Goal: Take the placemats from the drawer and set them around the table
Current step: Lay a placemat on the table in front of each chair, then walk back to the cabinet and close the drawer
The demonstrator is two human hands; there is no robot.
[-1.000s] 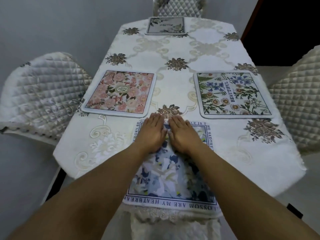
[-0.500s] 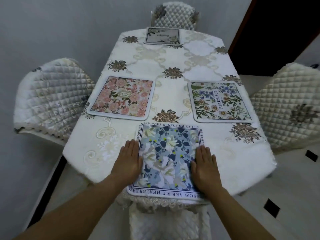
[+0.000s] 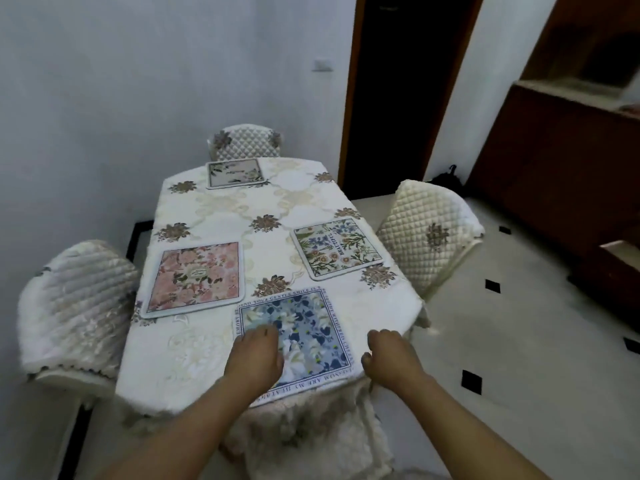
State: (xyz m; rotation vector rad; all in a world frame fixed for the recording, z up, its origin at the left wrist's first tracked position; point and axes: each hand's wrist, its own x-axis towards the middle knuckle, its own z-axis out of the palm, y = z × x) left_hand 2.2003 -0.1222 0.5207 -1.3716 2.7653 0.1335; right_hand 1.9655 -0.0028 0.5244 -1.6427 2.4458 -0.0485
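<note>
head view: i see the surface (image 3: 214, 344) filling the middle of the frame, draped in a white cloth with brown flower motifs. four placemats lie flat on it. the blue placemat (image 3: 304, 336) sits at the near edge, lower centre, its near border right at the cloth's drop. the pink placemat (image 3: 197, 277) lies left of centre, close to the left edge. the green placemat (image 3: 337, 247) lies right of centre, its outer corner near the right edge. the grey placemat (image 3: 235, 173) is at the far end, upper centre, just before the far chair (image 3: 246, 142).

my left hand (image 3: 254, 355) rests on the near-left corner of the blue placemat, fingers (image 3: 263, 332) curled down loosely, grasping nothing. my right hand (image 3: 389, 356) is just off that placemat's right border, over the cloth near the corner, fingers bent inward and loose, nothing in them.

a quilted left chair (image 3: 76, 306) stands tight against the left edge; a right chair (image 3: 429, 233) stands near the right edge. open tiled floor (image 3: 519, 358) spreads across the lower right of the frame, with a dark doorway (image 3: 405, 81) in the upper centre-right.
</note>
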